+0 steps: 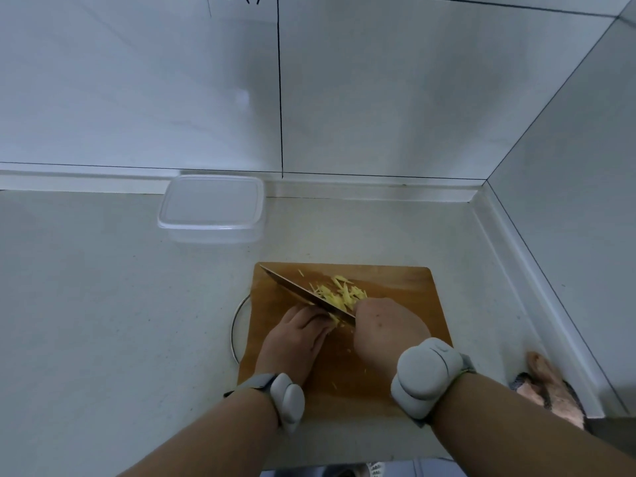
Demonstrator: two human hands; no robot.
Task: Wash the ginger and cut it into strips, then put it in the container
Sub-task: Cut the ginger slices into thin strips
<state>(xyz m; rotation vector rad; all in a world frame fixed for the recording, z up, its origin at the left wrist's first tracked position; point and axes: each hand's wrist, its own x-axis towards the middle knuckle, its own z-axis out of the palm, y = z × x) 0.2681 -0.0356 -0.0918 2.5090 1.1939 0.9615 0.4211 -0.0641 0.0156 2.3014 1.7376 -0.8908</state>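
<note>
White-tiled corner worktop point(103, 304): we're mid-cutting, right hand point(385, 325) gripping knife point(303, 292), left hand point(296, 333) fingers curled pinning ginger point(339, 294) on board point(395, 287); next, strips into the lidded container point(211, 204).

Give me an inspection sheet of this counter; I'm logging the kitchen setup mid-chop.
Surface: pale countertop, wooden cutting board on it near the corner.
Job's things: ginger strips piled on the board beside the knife; clear container by the back wall, lid on, no ginger seen inside.
Clutter: pink cloth at the right wall; thin curved metal rim showing at the board's left edge.
Grippers: left hand holds ginger against the blade; right hand grips the knife handle; grey wrist devices on both.
Cables: nothing seen.
Surroundings: white tiled walls meeting in a corner.
</note>
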